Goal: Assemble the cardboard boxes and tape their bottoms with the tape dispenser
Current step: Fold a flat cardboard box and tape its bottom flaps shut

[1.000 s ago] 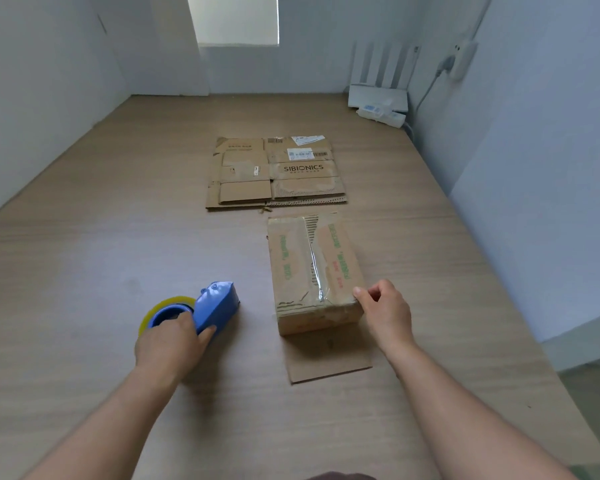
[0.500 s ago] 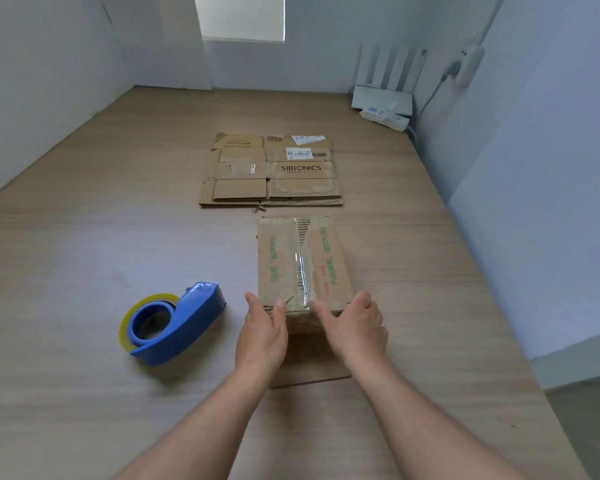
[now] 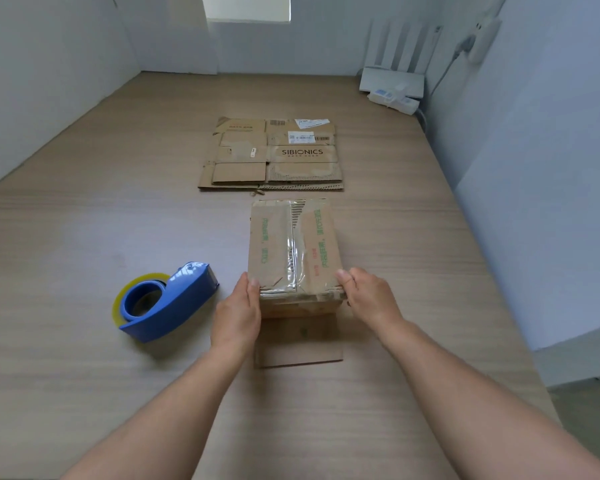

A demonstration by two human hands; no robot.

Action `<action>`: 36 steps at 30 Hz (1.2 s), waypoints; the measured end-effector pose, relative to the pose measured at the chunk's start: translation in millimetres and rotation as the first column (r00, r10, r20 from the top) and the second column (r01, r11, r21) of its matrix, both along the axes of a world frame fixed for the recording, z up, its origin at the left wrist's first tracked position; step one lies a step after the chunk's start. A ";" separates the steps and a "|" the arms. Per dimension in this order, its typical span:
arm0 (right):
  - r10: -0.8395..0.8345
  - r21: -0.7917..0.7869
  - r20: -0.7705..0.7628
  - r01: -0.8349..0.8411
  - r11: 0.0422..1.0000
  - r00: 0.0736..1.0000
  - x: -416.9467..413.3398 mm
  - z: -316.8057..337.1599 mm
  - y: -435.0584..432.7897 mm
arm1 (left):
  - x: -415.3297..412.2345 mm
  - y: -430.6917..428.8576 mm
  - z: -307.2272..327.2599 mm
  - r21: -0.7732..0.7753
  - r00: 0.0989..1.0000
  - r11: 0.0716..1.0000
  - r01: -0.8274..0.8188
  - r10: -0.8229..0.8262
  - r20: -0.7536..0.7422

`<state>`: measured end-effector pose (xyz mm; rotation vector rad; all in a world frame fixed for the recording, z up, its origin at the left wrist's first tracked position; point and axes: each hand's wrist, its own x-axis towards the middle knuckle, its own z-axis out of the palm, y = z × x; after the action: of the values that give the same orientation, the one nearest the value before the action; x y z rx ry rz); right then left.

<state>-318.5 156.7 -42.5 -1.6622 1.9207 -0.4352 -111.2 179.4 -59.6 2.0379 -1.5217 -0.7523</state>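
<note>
I have the taped box (image 3: 293, 251) standing on the bench (image 3: 84, 237) in front of me, its closed bottom turned up. A strip of clear tape runs along the centre seam and folds over the near edge. My left grip (image 3: 238, 313) lies against the box's near left corner with the thumb over the top edge. My right grip (image 3: 369, 299) wraps the near right corner, so the box is clasped between the two. A loose flap (image 3: 298, 344) lies flat on the bench at the box's near end.

The tape dispenser (image 3: 168, 303) rests on the bench just left of my left grip, with nothing holding it.

I judge this first box as good as finished: it is formed and its seam is taped. Beyond it lies the flattened cardboard (image 3: 274, 157), not yet folded up, so at least one more box is left to assemble and tape. How many sheets that pile holds I cannot tell.
</note>
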 end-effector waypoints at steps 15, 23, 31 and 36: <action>0.358 0.058 0.100 -0.364 0.929 0.929 -26.0 -0.4 -5.8 | 13.7 -1.0 13.6 0.169 0.983 0.974 0.152 -0.130 -0.133; 0.385 0.061 0.038 -0.386 0.920 0.922 -32.5 2.0 -4.3 | 20.2 9.8 13.7 0.198 0.830 0.974 0.112 0.018 -0.558; 0.327 0.108 -0.144 -0.314 0.943 0.934 -16.9 7.0 0.6 | 4.2 13.1 2.4 0.055 0.992 0.991 -0.125 0.124 0.021; 0.414 0.182 -0.109 -0.391 0.902 0.904 -33.1 18.1 -8.9 | 25.5 4.5 16.2 0.261 0.977 0.942 0.211 -0.193 -0.096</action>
<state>-351.6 147.9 -24.4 -1.9650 1.5944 0.0022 -85.7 183.9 -43.4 2.0379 -1.6835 -1.1558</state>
